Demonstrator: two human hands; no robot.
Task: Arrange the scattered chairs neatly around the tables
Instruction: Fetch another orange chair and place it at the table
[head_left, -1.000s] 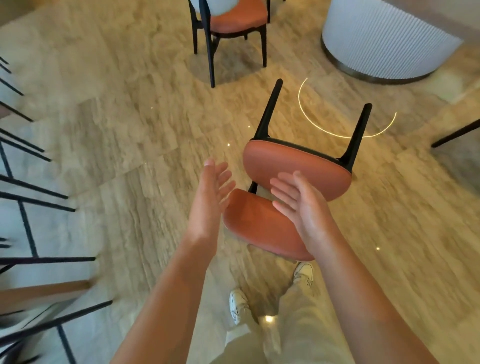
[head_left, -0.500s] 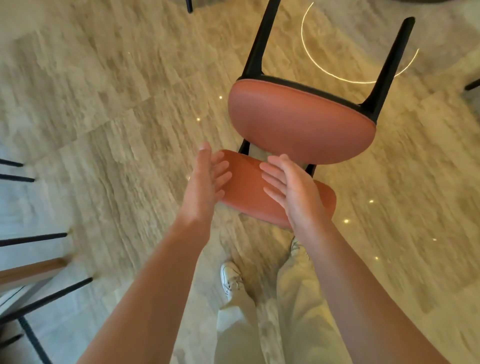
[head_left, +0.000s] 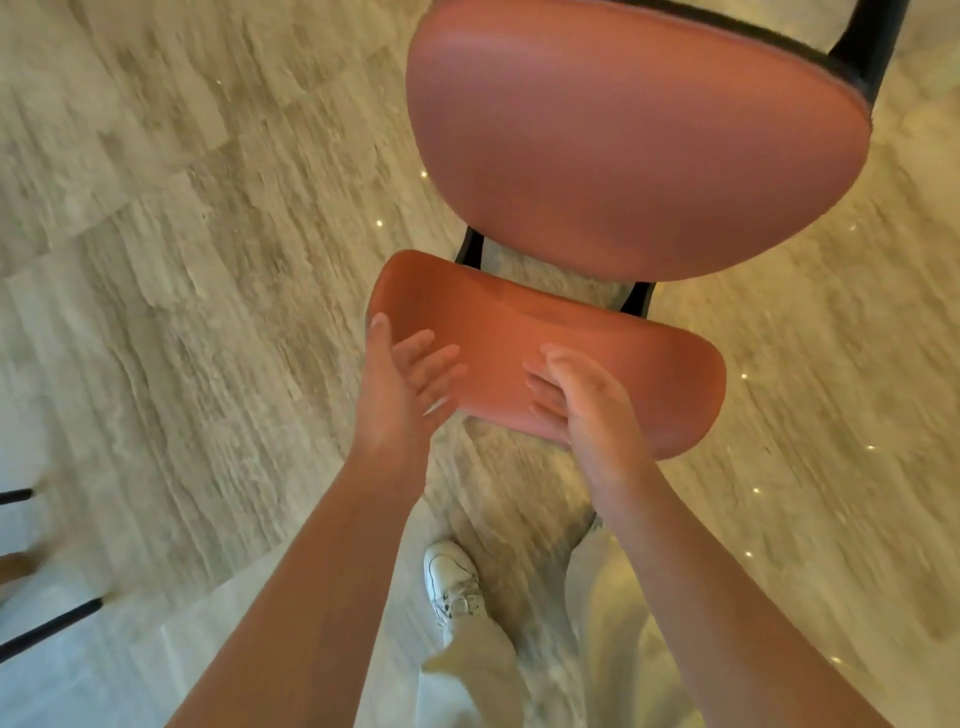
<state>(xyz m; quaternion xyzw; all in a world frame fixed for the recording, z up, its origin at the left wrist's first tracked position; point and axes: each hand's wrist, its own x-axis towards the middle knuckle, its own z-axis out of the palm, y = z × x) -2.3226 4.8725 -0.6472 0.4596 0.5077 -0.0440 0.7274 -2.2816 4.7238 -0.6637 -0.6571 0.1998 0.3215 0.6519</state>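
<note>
My left hand (head_left: 400, 395) was at the left end of the chair's terracotta backrest (head_left: 597, 358), fingers straight, thumb along its edge. My right hand (head_left: 587, 410) cupped the lower rim, fingers loosely bent, gripping nothing. The chair (head_left: 634, 145) stood on the stone floor (head_left: 182, 260) directly ahead.

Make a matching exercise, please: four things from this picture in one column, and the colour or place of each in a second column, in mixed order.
Things:
1. chair seat
2. chair backrest
3. shoe
4. left hand

Descriptions:
A. white, on the floor between the forearms
B. at the backrest's left end
C. round, top of the picture
D. curved, orange-red, both hands at it

Pairs: 1-C, 2-D, 3-A, 4-B
</note>
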